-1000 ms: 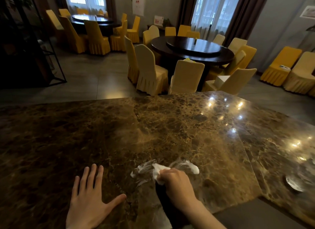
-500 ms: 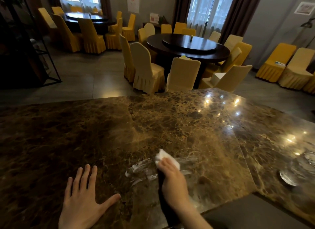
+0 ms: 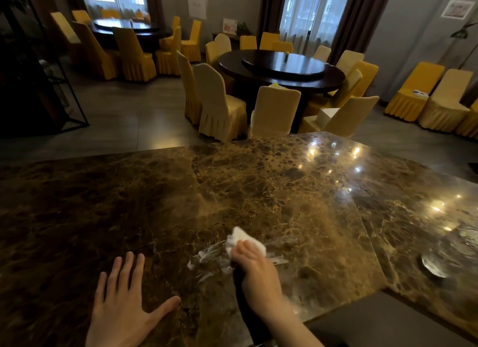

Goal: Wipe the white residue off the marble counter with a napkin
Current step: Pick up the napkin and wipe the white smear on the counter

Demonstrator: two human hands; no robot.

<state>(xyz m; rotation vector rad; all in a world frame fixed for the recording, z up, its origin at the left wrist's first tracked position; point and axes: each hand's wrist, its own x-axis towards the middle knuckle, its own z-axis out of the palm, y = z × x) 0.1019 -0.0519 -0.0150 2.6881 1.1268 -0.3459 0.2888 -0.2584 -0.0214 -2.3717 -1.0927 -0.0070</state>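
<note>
White crumpled napkin [image 3: 244, 239] clenched in right hand [image 3: 254, 268], smeared residue [image 3: 209, 256], left hand [image 3: 124, 310] flat, released

No legible text. White wall poster [image 3: 197, 0], top centre of frame: red marks, unreadable. Small red-and-white sign [image 3: 230, 26] just right of it: blurred. Framed notice [image 3: 455, 9], upper right wall: print too small.

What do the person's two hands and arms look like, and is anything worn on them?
The left hand and the right hand are both bare: no gloves, rings or watch show. The right forearm is bare as far as the picture's edge, with no sleeve. The left wrist is cut off by the bottom edge.
</note>
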